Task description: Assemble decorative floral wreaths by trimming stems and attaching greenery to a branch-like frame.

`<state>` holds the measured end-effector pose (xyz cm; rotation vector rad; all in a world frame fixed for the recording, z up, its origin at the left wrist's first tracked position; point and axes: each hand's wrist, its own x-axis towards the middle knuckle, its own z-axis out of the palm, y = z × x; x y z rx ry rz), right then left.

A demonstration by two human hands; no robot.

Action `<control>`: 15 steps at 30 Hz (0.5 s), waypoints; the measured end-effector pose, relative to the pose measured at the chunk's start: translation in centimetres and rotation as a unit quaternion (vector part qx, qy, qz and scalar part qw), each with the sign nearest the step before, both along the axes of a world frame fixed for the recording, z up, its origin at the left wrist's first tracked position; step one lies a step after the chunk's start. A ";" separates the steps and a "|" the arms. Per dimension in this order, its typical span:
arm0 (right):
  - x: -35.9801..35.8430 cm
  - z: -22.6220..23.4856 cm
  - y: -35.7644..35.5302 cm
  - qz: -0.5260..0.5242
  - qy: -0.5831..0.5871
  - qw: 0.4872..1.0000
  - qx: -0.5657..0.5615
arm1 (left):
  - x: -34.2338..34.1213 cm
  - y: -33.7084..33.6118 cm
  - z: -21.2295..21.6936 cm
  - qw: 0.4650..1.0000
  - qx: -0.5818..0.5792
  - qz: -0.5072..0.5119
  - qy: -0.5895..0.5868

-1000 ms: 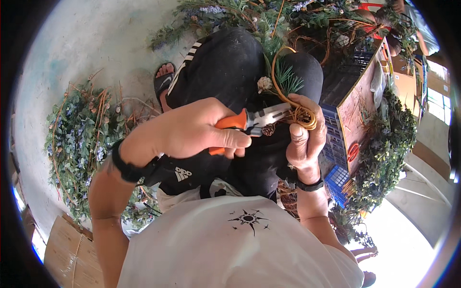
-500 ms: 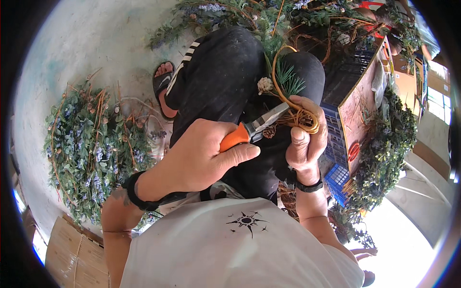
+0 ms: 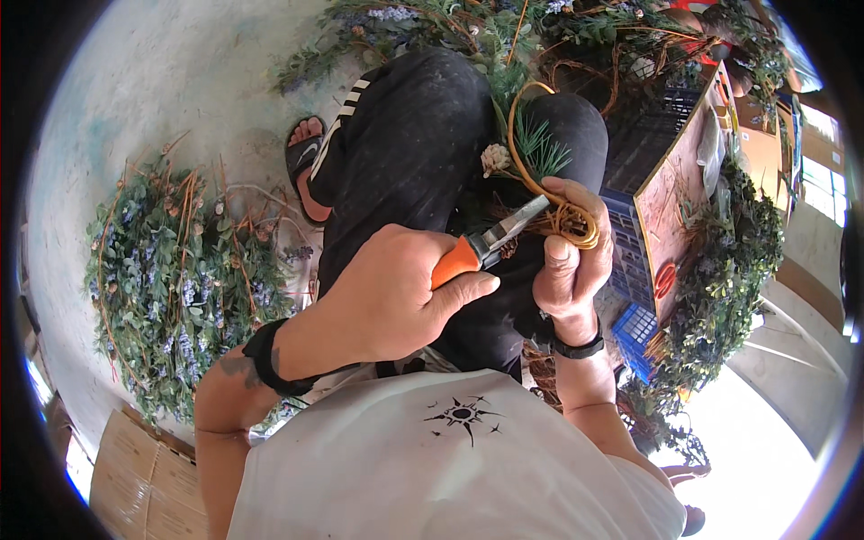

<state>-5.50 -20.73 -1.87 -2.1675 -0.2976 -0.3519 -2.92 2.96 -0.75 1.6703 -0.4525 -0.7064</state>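
My left hand (image 3: 396, 292) is closed around the orange grip of a pair of pliers (image 3: 515, 225). Their metal jaws point up and right, beside the coil in my other hand; whether they grip a strand I cannot make out. My right hand (image 3: 576, 279) pinches a small coil of brown, wire-like strand (image 3: 579, 229) between thumb and fingers. A longer curved length of this strand (image 3: 514, 135) arches away over my knee. Near it are a green pine-needle sprig (image 3: 544, 149) and a pale pine cone (image 3: 495, 160). Part of a darker cone shows behind the pliers.
Leafy garlands with bluish flowers (image 3: 180, 297) lie on the floor at left, and more greenery (image 3: 396, 45) lies beyond my knees. At right stand a blue plastic crate (image 3: 630, 243) and a board (image 3: 670, 202) holding red-handled scissors (image 3: 664, 280). Cardboard (image 3: 144, 477) lies at lower left.
My left hand has shifted slightly right with the pliers, bringing the jaws closer to the coil. The right hand and its coil stay nearly in place.
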 end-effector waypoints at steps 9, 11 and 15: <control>0.7 0.6 -0.7 0.039 0.023 0.999 0.014 | 4.6 1.0 -1.0 0.986 0.020 -0.150 -0.069; 1.2 1.0 -1.0 0.072 0.053 0.996 0.028 | 4.2 1.0 -1.1 0.986 0.035 -0.156 -0.050; -0.7 1.0 0.3 0.020 0.005 0.999 -0.039 | 1.3 1.5 -0.2 0.989 0.014 -0.014 -0.148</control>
